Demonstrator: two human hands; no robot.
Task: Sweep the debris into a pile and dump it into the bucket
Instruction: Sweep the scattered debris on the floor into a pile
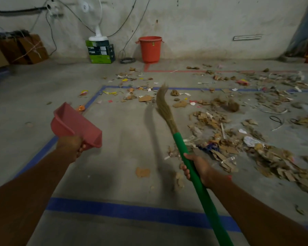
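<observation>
My left hand [70, 145] grips the handle of a pink dustpan [75, 124], held up off the floor at the left. A broom is held in my right hand [196, 167] by its green handle [188, 162]; its straw bristles [164, 105] are raised and point away toward the wall. Debris [219, 141] of cardboard scraps, paper and dried bits lies scattered over the concrete floor to the right and ahead. An orange-red bucket [150, 48] stands upright against the far wall, well beyond the broom's tip.
Blue tape lines [124, 210] mark a rectangle on the floor, and red tape [185, 71] runs near the bucket. Stacked green boxes [100, 51] carry a white fan [92, 13]. Cardboard cartons [20, 48] sit at the far left. Cables hang on the wall.
</observation>
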